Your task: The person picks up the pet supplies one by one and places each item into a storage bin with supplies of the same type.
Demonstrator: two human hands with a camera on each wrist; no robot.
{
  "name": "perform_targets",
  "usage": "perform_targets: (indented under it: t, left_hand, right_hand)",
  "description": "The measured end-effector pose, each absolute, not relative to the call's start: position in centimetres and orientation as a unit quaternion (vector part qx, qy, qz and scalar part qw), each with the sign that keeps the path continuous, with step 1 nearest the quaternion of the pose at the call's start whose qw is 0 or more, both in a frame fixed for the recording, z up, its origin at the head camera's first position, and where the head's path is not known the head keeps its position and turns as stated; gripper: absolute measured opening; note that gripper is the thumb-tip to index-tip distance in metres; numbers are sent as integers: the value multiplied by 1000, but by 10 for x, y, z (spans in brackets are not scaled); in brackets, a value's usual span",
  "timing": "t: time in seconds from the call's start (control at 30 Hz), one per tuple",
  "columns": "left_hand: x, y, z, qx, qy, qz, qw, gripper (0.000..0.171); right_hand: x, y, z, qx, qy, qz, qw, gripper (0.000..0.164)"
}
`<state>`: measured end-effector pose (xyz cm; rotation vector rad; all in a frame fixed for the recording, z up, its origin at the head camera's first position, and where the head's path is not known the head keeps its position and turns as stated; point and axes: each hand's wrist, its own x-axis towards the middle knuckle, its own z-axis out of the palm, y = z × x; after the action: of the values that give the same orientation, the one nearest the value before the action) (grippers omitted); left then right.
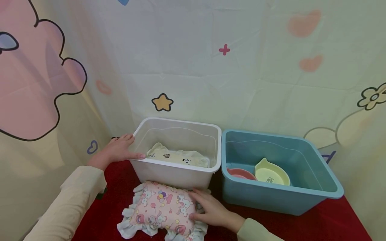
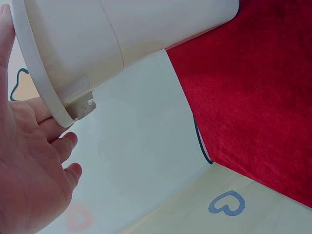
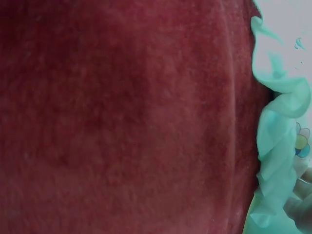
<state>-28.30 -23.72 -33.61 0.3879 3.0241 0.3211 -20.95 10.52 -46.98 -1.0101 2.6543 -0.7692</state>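
Observation:
My left hand [image 1: 119,150] holds the near left corner of a white plastic bin [image 1: 178,172]. In the left wrist view the bin's rim [image 2: 36,63] lies between the thumb and the curled fingers. A cream ruffled cloth item [image 1: 178,157] with small animal prints lies in the bin. In front of it lies a small pink pillow [image 1: 164,209] with unicorn prints and white ruffles. My right hand [image 1: 215,211] rests on the pillow's right side, fingers spread. The right wrist view shows the ruffle [image 3: 278,141] and only some fingertips [image 3: 302,207].
To the right stands a blue bin [image 1: 265,197] holding a pink dish [image 1: 241,173] and a pale yellow dish [image 1: 271,172]. A red cloth [image 1: 331,221] covers the surface. A printed curtain [image 1: 193,67] hangs behind the bins and at both sides.

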Motion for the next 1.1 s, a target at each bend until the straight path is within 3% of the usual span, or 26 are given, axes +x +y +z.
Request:
perform_targets:
  t: [0.57,1.1]
  left_hand:
    - [-282,-237,-335,122,986,108,39,103]
    - [-280,-236,-334,123,985,111,38,102]
  right_hand:
    - [-207,97,-476,-322,903,-266,97,75]
    - [-201,89,-483,-303,919,-246,57,82]
